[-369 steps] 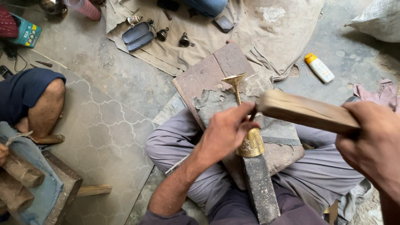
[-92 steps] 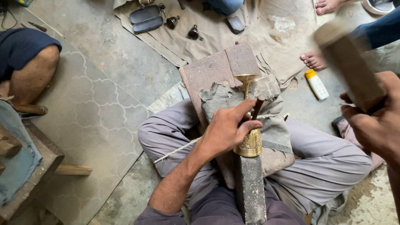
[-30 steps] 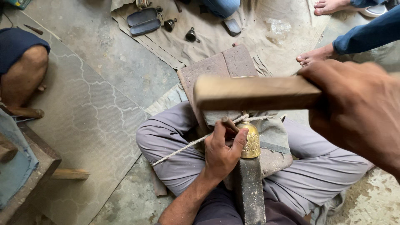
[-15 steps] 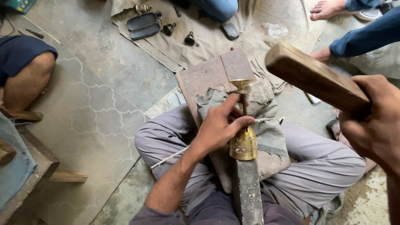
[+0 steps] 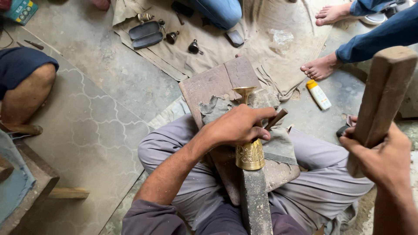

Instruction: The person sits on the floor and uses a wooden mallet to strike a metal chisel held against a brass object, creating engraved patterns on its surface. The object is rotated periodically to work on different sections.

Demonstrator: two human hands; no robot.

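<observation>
1. Brass goblet with an engraved bowl and flared foot [image 5: 249,150] is lying mouth-down over the end of a dark iron stake [image 5: 256,204] that is running up between the seated person's knees, its foot pointing away toward a worn wooden board [image 5: 217,82].
2. Left hand [image 5: 237,126] is closing around the goblet's stem and upper bowl, pinning it to the stake alongside a thin brown tool.
3. Right hand [image 5: 383,159] is clenching a pale wooden mallet block [image 5: 383,93], raised well apart from the goblet.
4. Thin brass is looking stiff yet easily dented, smooth and likely slippery; gripping at the narrow stem seems safest.
5. Small dark metal fittings [image 5: 172,37] are lying on a tan cloth [image 5: 270,26] beyond, near another person's bare foot [image 5: 320,67] and a yellow-capped white tube [image 5: 318,94].
</observation>
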